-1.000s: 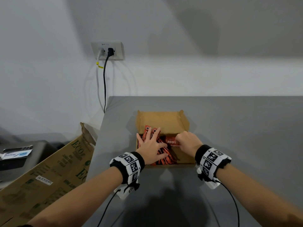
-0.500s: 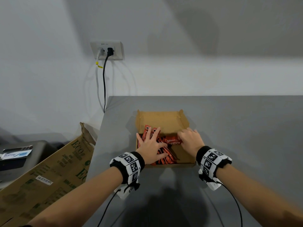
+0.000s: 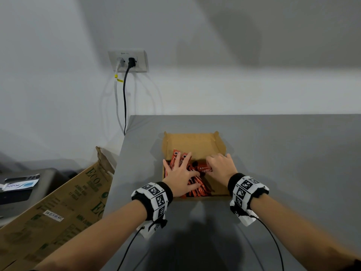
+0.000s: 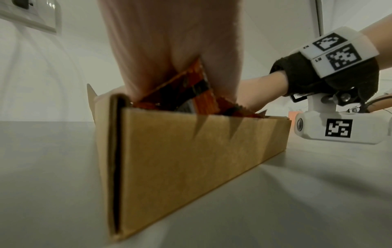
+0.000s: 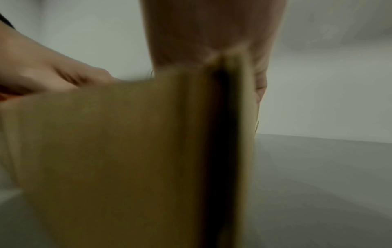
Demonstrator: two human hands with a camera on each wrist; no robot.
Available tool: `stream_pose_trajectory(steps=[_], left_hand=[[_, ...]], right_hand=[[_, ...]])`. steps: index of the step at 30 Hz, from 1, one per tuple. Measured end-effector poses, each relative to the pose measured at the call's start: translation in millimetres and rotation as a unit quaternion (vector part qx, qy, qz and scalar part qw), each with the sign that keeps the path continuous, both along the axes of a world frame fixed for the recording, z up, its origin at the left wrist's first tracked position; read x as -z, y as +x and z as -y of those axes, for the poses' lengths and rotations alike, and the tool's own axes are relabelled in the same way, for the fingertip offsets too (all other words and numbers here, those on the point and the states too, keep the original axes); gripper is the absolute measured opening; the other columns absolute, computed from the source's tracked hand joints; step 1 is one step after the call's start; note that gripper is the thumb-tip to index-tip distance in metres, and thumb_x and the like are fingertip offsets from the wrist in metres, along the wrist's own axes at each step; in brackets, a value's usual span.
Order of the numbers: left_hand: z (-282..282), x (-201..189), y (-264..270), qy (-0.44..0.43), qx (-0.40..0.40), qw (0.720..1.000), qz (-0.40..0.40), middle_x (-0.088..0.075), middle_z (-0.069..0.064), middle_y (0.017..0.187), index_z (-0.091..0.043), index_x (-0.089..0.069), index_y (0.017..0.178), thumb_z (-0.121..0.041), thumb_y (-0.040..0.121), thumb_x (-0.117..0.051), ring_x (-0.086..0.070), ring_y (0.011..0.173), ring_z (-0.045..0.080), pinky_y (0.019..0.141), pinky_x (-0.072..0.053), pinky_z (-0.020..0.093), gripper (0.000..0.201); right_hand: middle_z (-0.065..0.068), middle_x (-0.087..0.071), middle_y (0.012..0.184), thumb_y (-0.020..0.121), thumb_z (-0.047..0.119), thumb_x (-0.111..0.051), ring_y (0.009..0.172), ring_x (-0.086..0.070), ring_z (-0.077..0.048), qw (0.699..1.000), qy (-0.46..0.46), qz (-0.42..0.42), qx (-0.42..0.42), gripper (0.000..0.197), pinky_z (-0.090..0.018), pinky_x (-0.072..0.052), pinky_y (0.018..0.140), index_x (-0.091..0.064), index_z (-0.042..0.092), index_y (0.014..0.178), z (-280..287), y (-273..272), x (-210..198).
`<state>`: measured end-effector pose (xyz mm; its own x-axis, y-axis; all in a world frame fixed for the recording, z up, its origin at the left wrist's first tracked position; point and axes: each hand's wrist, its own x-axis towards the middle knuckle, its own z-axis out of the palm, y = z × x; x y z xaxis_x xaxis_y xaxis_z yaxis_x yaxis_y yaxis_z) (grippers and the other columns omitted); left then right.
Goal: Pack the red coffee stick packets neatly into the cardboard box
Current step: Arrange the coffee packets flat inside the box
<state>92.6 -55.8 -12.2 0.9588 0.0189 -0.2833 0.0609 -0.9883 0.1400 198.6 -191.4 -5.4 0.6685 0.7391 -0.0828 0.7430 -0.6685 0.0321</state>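
Head view, from the left: a large printed carton (image 3: 58, 204) leans beside the grey table (image 3: 283, 163), on which the open cardboard box (image 3: 192, 141) sits with the red coffee stick packets (image 3: 197, 189) heaped in its left half. The left hand (image 3: 180, 173) lies flat on that heap, fingers straight and spread, pressing it down. To its right one crosswise packet (image 3: 205, 169) lies across the pile, and the right hand (image 3: 221, 167) has curled fingers on its end; whether they pinch it or only nudge it I cannot tell. The packets look light, thin, slick-skinned and a bit floppy, so they should slide and fan out easily. I judge it best to take a stick near its middle or square a bundle by both ends, lightly, since the cardboard walls flex
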Motion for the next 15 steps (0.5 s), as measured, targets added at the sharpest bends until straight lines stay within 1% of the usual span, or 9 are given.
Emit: stream_pose_trajectory(steps=[3, 5, 7, 8, 9, 10, 13, 15], left_hand=[[0, 0, -1, 0.002, 0.001, 1.000, 0.001, 0.013, 0.004, 0.157, -0.038, -0.042, 0.136, -0.056, 0.092, -0.040, 0.018, 0.141, 0.039, 0.101, 0.001, 0.075, 0.047], [0, 0, 0, 0.002, 0.001, 1.000, 0.001, 0.014, 0.005, 0.157, -0.037, -0.042, 0.136, -0.056, 0.092, -0.040, 0.018, 0.141, 0.039, 0.101, 0.001, 0.075, 0.048], [0, 0, 0, -0.001, -0.002, 1.000, 0.002, 0.014, 0.005, 0.157, -0.035, -0.043, 0.136, -0.055, 0.092, -0.040, 0.018, 0.141, 0.039, 0.101, 0.001, 0.076, 0.048], [0, 0, -1, -0.003, -0.004, 1.000, 0.004, 0.013, 0.005, 0.157, -0.034, -0.044, 0.135, -0.055, 0.092, -0.041, 0.018, 0.141, 0.039, 0.101, 0.001, 0.076, 0.048], [0, 0, -2, -0.004, -0.004, 1.000, 0.005, 0.013, 0.005, 0.157, -0.033, -0.046, 0.134, -0.054, 0.092, -0.041, 0.018, 0.141, 0.039, 0.101, 0.001, 0.076, 0.047], [0, -1, -2, -0.004, -0.003, 1.000, 0.005, 0.013, 0.005, 0.157, -0.031, -0.047, 0.132, -0.053, 0.092, -0.042, 0.018, 0.141, 0.039, 0.100, 0.001, 0.076, 0.046], [1, -1, -2, -0.004, -0.003, 1.000, 0.005, 0.014, 0.005, 0.157, -0.029, -0.050, 0.130, -0.053, 0.092, -0.044, 0.018, 0.141, 0.039, 0.100, 0.000, 0.076, 0.045], [1, -1, -2, -0.006, -0.005, 1.000, 0.004, 0.014, 0.004, 0.157, -0.030, -0.049, 0.130, -0.053, 0.091, -0.044, 0.018, 0.141, 0.039, 0.101, 0.000, 0.076, 0.046]], right_hand=[[0.000, -0.063, 0.101, 0.087, 0.033, -0.059, 0.099, -0.056, -0.023, 1.000, 0.005, -0.017, 0.006, 0.019, -0.037, -0.036, 0.086, -0.055, 0.017, 0.096, -1, 1, -5], [0.002, -0.063, 0.095, 0.085, 0.035, -0.062, 0.094, -0.058, -0.020, 0.998, 0.031, -0.051, 0.015, 0.020, -0.034, -0.041, 0.084, -0.057, 0.017, 0.092, 3, 0, -11], [0.002, -0.066, 0.091, 0.087, 0.034, -0.061, 0.085, -0.061, -0.015, 0.987, 0.076, -0.139, 0.031, 0.018, -0.028, -0.048, 0.079, -0.064, 0.016, 0.091, 9, -3, -16], [0.001, -0.068, 0.091, 0.088, 0.034, -0.060, 0.082, -0.062, -0.012, 0.978, 0.086, -0.186, 0.032, 0.020, -0.025, -0.050, 0.077, -0.068, 0.016, 0.093, 11, -6, -16], [0.000, -0.069, 0.092, 0.089, 0.035, -0.059, 0.081, -0.063, -0.011, 0.971, 0.087, -0.222, 0.025, 0.023, -0.024, -0.050, 0.077, -0.070, 0.015, 0.095, 12, -11, -16], [-0.001, -0.071, 0.093, 0.089, 0.036, -0.058, 0.083, -0.064, -0.012, 0.966, 0.082, -0.244, 0.018, 0.026, -0.025, -0.052, 0.077, -0.070, 0.014, 0.098, 11, -17, -13], [-0.002, -0.070, 0.096, 0.089, 0.038, -0.059, 0.089, -0.065, -0.015, 0.965, 0.085, -0.248, 0.032, 0.029, -0.029, -0.052, 0.080, -0.069, 0.014, 0.102, 8, -26, -2], [-0.001, -0.067, 0.092, 0.087, 0.036, -0.062, 0.087, -0.063, -0.015, 0.960, 0.099, -0.256, 0.051, 0.027, -0.027, -0.051, 0.078, -0.067, 0.012, 0.099, 6, -24, 1]])
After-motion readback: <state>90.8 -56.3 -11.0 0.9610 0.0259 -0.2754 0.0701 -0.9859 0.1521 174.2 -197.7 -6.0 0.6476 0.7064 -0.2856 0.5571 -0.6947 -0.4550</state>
